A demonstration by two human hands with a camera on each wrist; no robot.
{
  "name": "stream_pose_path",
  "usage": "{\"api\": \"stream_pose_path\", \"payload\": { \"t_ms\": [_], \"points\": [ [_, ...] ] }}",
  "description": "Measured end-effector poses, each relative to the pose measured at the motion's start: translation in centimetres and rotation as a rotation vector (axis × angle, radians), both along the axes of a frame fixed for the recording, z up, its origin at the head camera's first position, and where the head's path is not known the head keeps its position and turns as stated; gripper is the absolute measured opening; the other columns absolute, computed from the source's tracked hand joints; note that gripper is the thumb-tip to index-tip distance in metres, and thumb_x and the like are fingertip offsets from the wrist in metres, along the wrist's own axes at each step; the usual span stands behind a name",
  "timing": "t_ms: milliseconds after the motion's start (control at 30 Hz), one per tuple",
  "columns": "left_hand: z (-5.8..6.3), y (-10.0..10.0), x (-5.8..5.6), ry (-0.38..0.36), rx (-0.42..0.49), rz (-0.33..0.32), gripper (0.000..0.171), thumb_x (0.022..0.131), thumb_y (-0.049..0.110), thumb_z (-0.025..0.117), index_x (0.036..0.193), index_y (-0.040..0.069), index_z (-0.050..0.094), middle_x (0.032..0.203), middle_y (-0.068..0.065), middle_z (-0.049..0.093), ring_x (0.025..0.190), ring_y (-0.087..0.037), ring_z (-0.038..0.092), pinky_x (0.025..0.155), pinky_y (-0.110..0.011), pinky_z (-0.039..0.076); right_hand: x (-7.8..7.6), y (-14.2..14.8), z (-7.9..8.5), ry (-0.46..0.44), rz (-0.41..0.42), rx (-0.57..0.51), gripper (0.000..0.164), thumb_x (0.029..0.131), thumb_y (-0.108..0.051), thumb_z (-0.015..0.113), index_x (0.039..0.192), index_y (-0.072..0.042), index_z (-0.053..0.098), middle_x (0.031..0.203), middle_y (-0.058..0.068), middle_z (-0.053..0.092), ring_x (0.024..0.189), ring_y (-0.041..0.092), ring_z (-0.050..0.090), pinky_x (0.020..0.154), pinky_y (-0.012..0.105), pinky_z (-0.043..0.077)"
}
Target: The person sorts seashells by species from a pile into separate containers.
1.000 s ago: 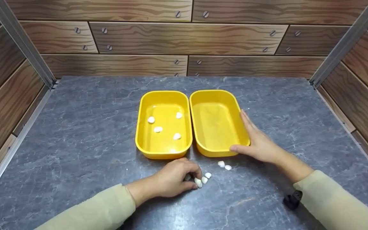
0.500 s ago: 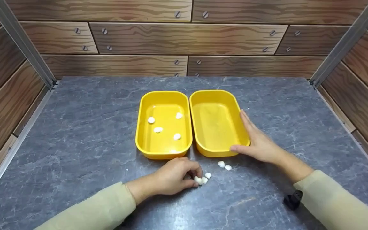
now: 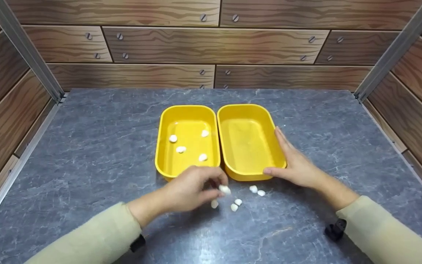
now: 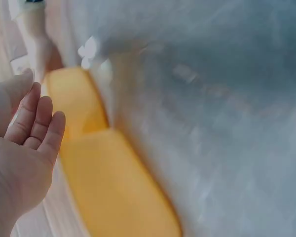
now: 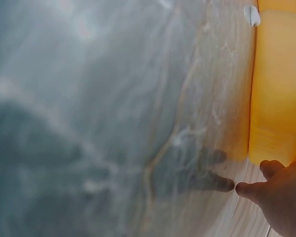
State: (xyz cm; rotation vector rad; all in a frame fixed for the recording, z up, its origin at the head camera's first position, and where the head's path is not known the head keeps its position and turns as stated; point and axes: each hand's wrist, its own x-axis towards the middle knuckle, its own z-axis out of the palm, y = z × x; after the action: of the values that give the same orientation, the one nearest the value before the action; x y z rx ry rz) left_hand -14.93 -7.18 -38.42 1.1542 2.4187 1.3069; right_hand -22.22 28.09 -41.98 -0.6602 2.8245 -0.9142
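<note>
My left hand (image 3: 192, 189) is raised just in front of the left yellow bin (image 3: 158, 146). Between thumb and fingertips it pinches a small white pebble-like piece (image 3: 225, 189). In the left wrist view the same hand (image 4: 27, 128) shows, but the pinched piece cannot be made out. My right hand (image 3: 299, 167) rests against the right yellow bin (image 3: 251, 143), thumb at the front rim and straight fingers along its right side. Inside the left bin lie several white pieces, one of them a rounded piece (image 3: 181, 149); the right bin holds none that I can see.
On the grey marbled tabletop (image 3: 97, 146), loose white pieces lie before the bins: a pair (image 3: 257, 190) near my right thumb, another pair (image 3: 236, 205) farther forward, and a single piece (image 3: 214, 204) under my left hand. Wood-patterned walls (image 3: 211, 44) enclose the back and sides.
My left hand has lifted off the cluster and moved up and slightly left, carrying one white piece. A single piece it was covering now shows. The right hand stays in place.
</note>
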Motion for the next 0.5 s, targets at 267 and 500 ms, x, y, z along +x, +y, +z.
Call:
{"api": "stream_pose_path", "payload": {
  "t_ms": [267, 500],
  "points": [
    [2.8, -2.7, -3.2, 0.045, 0.082, 0.147, 0.010, 0.097, 0.007, 0.077, 0.104, 0.009, 0.071, 0.099, 0.002, 0.074, 0.095, -0.013, 0.070, 0.092, -0.035, 0.059, 0.0, 0.0, 0.1, 0.000, -0.003, 0.002, 0.122, 0.091, -0.051, 0.082, 0.172, -0.016, -0.003, 0.178, 0.008, -0.004, 0.157, 0.050, 0.018, 0.122, 0.070, 0.019],
    [3.3, -4.6, -7.3, -0.013, 0.056, 0.307, 0.010, 0.098, 0.006, 0.077, 0.105, 0.006, 0.070, 0.098, -0.003, 0.072, 0.093, -0.020, 0.068, 0.090, -0.037, 0.058, 0.1, -0.1, 0.0, 0.004, -0.005, 0.005, 0.122, 0.091, -0.052, 0.081, 0.172, -0.015, -0.003, 0.178, 0.008, -0.003, 0.157, 0.050, 0.019, 0.121, 0.070, 0.020]
  ]
}}
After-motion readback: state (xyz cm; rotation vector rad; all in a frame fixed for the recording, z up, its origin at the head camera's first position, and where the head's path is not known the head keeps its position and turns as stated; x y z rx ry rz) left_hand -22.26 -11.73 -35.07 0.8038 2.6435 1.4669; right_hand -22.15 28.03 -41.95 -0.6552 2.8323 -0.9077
